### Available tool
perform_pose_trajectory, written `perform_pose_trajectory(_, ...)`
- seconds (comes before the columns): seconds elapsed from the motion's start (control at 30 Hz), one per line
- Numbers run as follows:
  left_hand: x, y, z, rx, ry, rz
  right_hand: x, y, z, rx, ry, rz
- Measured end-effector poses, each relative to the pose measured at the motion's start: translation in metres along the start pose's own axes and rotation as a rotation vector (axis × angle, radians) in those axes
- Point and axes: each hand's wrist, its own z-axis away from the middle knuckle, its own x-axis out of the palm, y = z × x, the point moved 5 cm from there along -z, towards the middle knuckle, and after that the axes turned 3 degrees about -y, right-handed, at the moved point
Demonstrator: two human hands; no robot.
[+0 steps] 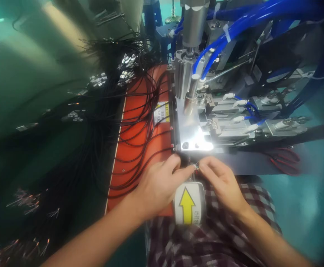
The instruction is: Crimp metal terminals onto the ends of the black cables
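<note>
At the machine's front edge, my left hand point(164, 178) is closed, its thumb reaching toward a small bunch of fine wire ends point(196, 167). From the other side, my right hand point(221, 181) pinches at the same wire ends with thumb and forefinger. The fingertips nearly meet, and the cable behind the wires is mostly hidden by my left hand. Several black cables point(143, 148) cross the orange-red board point(139, 163) to the left, their ends running to a rail point(173, 111) on the machine.
A metal plate point(189, 129) with cylinders and blue air hoses point(242, 22) rises just beyond my hands. Below them sits a guide plate with a yellow arrow point(187, 204). Bundles of black cables with silvery ends point(127, 70) hang at left. Red-handled pliers point(285, 161) lie at right.
</note>
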Motion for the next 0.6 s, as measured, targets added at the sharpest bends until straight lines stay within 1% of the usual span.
perform_pose_trajectory(0.33,0.0048,-0.0009,-0.0005,-0.021,-0.075,-0.066,0.0003,-0.0013,-0.0001,-0.029,0.009,0.047)
perform_pose_trajectory(0.6,0.0060,0.0004,-0.0007,-0.025,-0.075,-0.110,-0.0007,-0.0020,0.0009,-0.031,0.021,0.071)
